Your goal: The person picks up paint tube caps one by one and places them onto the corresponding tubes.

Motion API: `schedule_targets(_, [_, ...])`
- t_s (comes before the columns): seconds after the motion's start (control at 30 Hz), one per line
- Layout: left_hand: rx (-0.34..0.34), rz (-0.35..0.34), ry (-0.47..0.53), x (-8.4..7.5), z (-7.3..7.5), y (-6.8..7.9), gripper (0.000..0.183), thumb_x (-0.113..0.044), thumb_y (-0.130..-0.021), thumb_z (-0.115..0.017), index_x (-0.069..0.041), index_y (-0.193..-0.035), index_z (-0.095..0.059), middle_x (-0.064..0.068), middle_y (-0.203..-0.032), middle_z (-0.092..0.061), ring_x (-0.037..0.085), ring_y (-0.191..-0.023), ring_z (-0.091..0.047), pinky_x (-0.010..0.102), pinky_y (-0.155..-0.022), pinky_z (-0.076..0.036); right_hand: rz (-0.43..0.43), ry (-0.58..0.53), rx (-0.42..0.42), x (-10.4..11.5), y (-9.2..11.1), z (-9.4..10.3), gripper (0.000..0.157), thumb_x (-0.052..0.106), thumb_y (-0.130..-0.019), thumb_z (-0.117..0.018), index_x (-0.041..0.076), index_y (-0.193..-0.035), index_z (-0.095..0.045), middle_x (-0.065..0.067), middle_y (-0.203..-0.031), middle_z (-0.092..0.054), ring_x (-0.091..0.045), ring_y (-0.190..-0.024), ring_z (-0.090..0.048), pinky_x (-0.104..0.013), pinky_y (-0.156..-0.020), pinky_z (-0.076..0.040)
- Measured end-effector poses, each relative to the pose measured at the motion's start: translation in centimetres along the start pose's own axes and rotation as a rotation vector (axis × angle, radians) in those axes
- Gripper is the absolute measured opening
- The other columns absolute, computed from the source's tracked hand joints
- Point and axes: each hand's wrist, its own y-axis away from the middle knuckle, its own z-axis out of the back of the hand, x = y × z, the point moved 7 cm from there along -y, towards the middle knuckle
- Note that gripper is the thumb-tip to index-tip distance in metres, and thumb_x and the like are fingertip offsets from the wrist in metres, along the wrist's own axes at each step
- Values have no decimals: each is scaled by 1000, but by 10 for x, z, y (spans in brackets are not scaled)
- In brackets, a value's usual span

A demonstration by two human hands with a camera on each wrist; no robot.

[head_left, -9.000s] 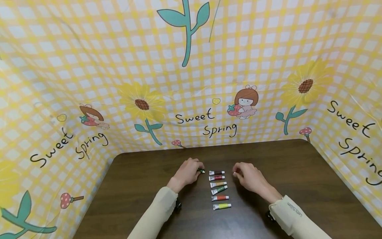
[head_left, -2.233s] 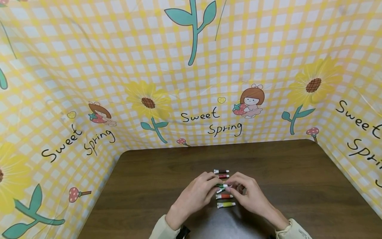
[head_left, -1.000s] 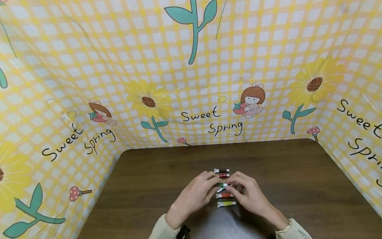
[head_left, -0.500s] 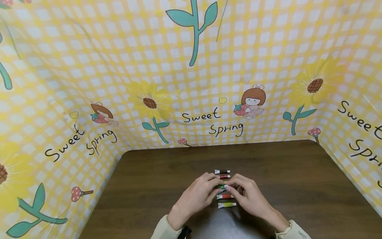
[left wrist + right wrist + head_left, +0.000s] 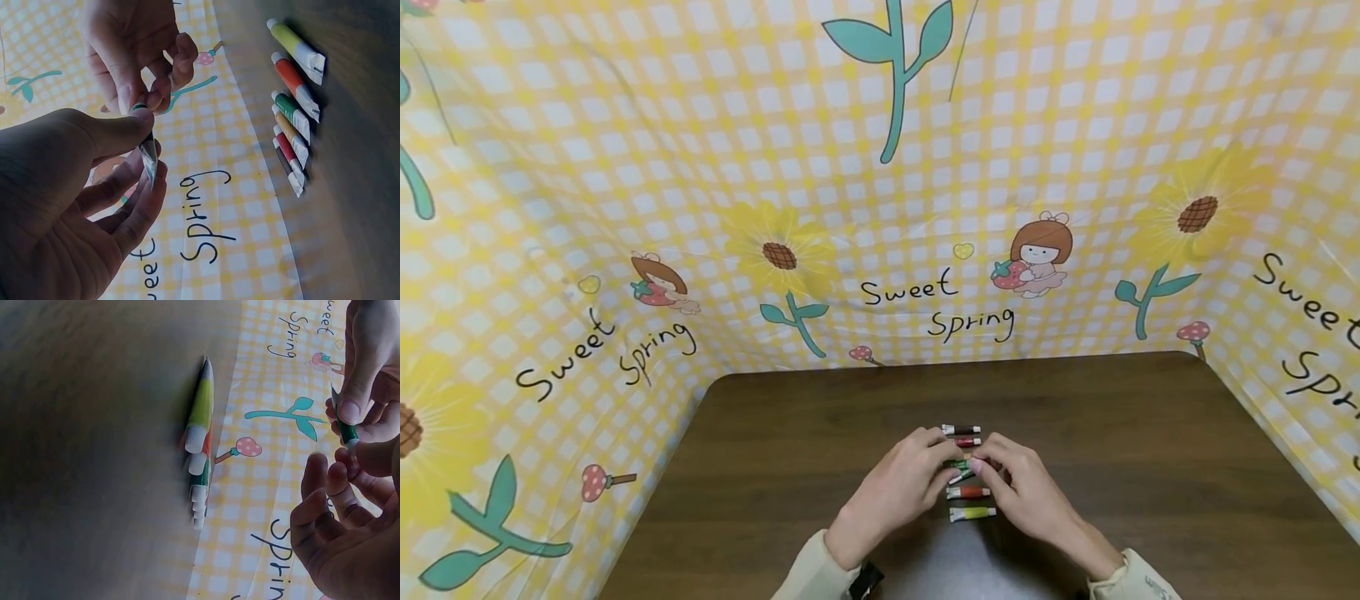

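My left hand [image 5: 898, 479] pinches a small dark green paint tube [image 5: 347, 430] between thumb and fingers. In the left wrist view its flat silver end [image 5: 149, 164] points away from the other hand. My right hand [image 5: 1022, 492] meets it from the right, thumb and index finger pinching the tube's cap end, where a bit of white [image 5: 352, 444] shows. Its other fingers are loosely bent. Both hands are above a row of paint tubes on the table: yellow [image 5: 972, 513], orange [image 5: 967, 492], green [image 5: 291, 114], ochre [image 5: 290, 134], red [image 5: 288, 149] and dark brown [image 5: 962, 430].
The brown wooden table [image 5: 775, 442] has rounded far corners. A yellow checked cloth [image 5: 805, 167] printed with flowers and lettering hangs behind it and along both sides. The row's white caps [image 5: 195, 439] face right in the head view.
Nine seconds ago the hands were apart on either side of the row; now they meet above it at the green tube. Over the last second, the right fingertips have closed over the white cap.
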Motion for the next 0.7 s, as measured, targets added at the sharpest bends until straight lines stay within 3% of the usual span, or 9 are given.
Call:
schedule_targets(0.27, [95, 38, 15, 16, -16, -13, 14, -24, -96, -68, -19, -109, -72, -5, -105, -65, 9, -88, -59, 21, -77, -52, -131, 38, -31, -17, 0, 11, 5, 19, -97, -67, 20, -99, -72, 10, -86, -63, -4, -68, -59, -25, -59, -52])
schedule_targets(0.47, [114, 47, 11, 30, -33, -21, 14, -24, -97, -67, -17, -109, -73, -4, -105, -66, 9, -90, -62, 21, -78, -52, -159, 44, -32, -24, 5, 18, 6, 14, -96, -68, 17, -100, -72, 5, -87, -65, -5, -70, -59, -25, -60, -52])
schedule_targets(0.7, [139, 56, 43, 46, -49, -36, 13, -22, -98, -66, -15, -107, -72, -1, -103, -66, 12, -90, -64, 24, -77, -54, -165, 61, -48, -28, 9, 25, 10, 13, -96, -67, 23, -100, -70, 3, -87, -66, -4, -71, -59, -24, -61, -52])
